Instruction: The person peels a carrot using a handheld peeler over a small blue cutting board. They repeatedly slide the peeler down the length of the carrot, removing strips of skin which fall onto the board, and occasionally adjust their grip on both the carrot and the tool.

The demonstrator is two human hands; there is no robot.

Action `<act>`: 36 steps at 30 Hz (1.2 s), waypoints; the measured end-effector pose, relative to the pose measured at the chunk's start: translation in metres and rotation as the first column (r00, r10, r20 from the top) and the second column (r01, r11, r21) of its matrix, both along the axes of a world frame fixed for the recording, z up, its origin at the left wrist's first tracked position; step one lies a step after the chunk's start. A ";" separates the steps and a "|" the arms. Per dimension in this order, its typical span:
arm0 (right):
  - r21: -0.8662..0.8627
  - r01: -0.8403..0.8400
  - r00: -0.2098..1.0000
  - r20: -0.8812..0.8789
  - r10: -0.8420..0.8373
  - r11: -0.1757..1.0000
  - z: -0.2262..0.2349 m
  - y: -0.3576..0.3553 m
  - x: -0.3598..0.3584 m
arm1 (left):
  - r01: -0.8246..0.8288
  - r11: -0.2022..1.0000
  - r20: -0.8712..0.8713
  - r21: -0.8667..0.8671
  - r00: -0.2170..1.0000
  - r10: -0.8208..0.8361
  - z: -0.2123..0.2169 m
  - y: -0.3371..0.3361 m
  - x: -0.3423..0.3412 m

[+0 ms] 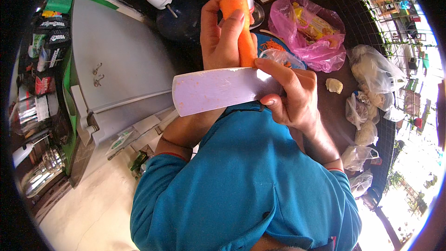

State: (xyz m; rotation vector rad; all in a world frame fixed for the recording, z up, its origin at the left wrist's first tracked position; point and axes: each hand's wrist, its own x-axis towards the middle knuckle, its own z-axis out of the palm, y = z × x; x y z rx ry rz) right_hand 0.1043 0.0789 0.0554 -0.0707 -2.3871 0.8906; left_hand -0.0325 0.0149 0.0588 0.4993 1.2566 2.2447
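Note:
My left hand (217, 49) is closed around a peeled-looking orange carrot (233, 5), its thick end up and its thin end pointing down toward me. In my right hand (297, 90) is a broad-bladed knife (213, 92), held across in front of me with orange specks on its pale, lavender-looking face. The blade's upper edge lies close to the carrot's lower end; whether they touch I cannot tell. My right index finger reaches to the carrot's tip, and the thumb is below the blade. The knife's handle is hidden in the hand.
Behind my right hand, orange shreds (273, 45) lie by a clear plastic bag (283, 58). A pink bag (304, 32) holds a yellow packet. Several clear bags (374, 72) line the right side. A pale lump (334, 85) lies nearer. At left stands a grey lidded chest (121, 56).

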 end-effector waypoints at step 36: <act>-0.027 0.051 0.999 0.010 -0.051 0.998 0.006 0.007 0.011 | 0.105 0.987 0.179 0.122 0.976 -0.126 0.004 0.009 0.008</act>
